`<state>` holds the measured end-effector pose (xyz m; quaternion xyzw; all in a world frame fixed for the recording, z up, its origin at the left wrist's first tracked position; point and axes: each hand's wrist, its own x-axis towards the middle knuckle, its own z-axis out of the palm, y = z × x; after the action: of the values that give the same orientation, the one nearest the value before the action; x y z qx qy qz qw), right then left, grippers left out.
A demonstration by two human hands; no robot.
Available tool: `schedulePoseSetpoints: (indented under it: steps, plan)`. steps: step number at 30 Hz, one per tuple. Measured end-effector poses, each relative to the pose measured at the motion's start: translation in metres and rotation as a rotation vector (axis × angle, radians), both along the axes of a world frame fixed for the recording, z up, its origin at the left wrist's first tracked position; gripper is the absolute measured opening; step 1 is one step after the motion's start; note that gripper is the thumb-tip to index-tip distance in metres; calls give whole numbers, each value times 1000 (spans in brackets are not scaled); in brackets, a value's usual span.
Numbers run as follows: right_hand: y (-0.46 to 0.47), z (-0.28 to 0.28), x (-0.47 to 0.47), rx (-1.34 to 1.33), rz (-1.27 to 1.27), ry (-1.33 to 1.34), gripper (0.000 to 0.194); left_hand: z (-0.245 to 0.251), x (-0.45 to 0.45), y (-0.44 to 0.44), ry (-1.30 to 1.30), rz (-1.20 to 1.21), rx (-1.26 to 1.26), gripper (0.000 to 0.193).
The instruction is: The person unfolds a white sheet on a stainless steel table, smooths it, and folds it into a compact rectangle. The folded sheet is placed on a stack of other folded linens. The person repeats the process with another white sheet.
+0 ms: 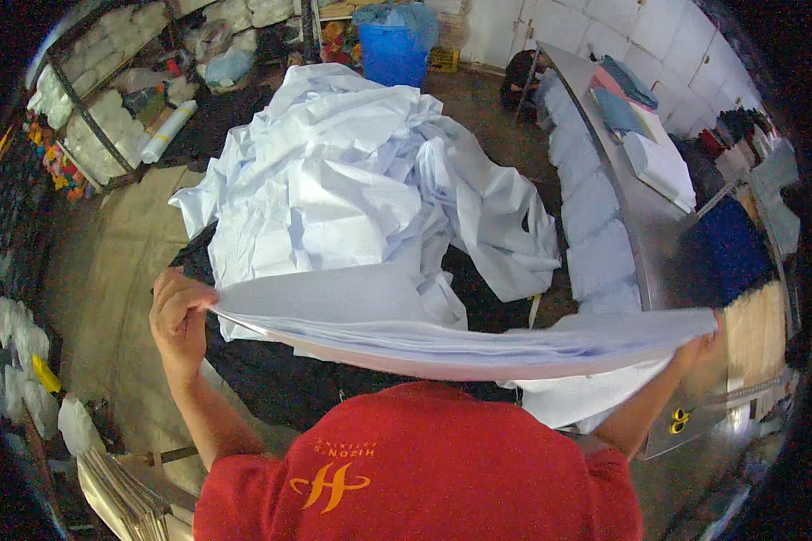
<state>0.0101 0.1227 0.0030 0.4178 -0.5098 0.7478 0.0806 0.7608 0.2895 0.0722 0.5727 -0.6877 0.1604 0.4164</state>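
Observation:
Between my two hands a white cloth [440, 348] is stretched wide, folded into many thin layers that sag in the middle in front of my red shirt. My left hand [179, 304] pinches its left end between thumb and fingers. At the other end my right hand [704, 341] grips the cloth's corner, though the cloth covers part of the fingers and the hand is blurred. A large crumpled heap of white fabric [352, 182] rises just beyond. More white cloth [582, 395] hangs below the stretched layers, near my right forearm.
To the right runs a long metal-topped table [622, 223] bearing a folded white stack [660, 169]. Pale bundles [595, 223] line its near side. Yellow-handled scissors [679, 420] lie at lower right. A blue bin [394, 57] stands behind the heap; a wrapped roll [169, 132] lies left.

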Motion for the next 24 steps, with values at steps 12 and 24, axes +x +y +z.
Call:
schedulePoseSetpoints:
  steps: [12,24]
  plan:
    - [37,24,414,282,1922,1404,9,-80,-117,-93,-451,-919,761,12]
    - [66,39,341,389,963,1720,12,-213,-135,-115,-106,-113,257,11]
